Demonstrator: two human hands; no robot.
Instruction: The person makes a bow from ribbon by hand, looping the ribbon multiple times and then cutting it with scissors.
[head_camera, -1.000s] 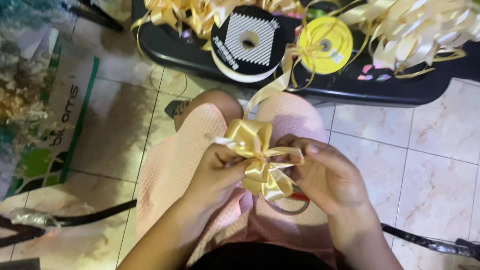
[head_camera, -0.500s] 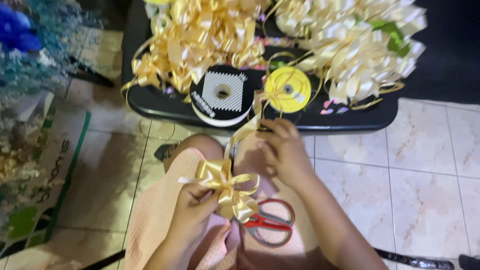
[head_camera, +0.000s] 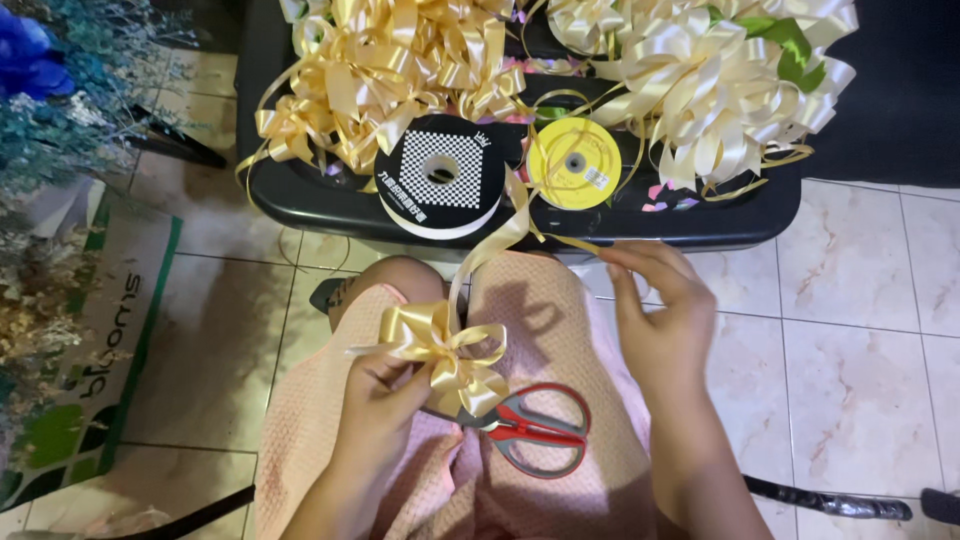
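Observation:
My left hand (head_camera: 385, 400) pinches a small gold ribbon bow (head_camera: 445, 352) over my lap. A strand of gold ribbon (head_camera: 492, 238) runs up from the bow toward the yellow ribbon spool (head_camera: 573, 163) on the black tray (head_camera: 700, 222). My right hand (head_camera: 660, 310) is out to the right near the tray's front edge, fingers holding the thin ribbon strand. Red-handled scissors (head_camera: 535, 428) lie on the pink cloth (head_camera: 560, 330) covering my lap, just below the bow.
The tray carries a large checkered spool (head_camera: 440, 172), a heap of gold bows (head_camera: 390, 70) and cream bows (head_camera: 700, 75). Blue and dried flowers (head_camera: 60, 110) and a printed bag (head_camera: 90, 330) lie at left. Tiled floor (head_camera: 860, 330) lies on the right.
My right hand let go of the bow and moved up and right along the ribbon toward the tray. The left hand keeps holding the bow. The view tilted up, showing more of the tray.

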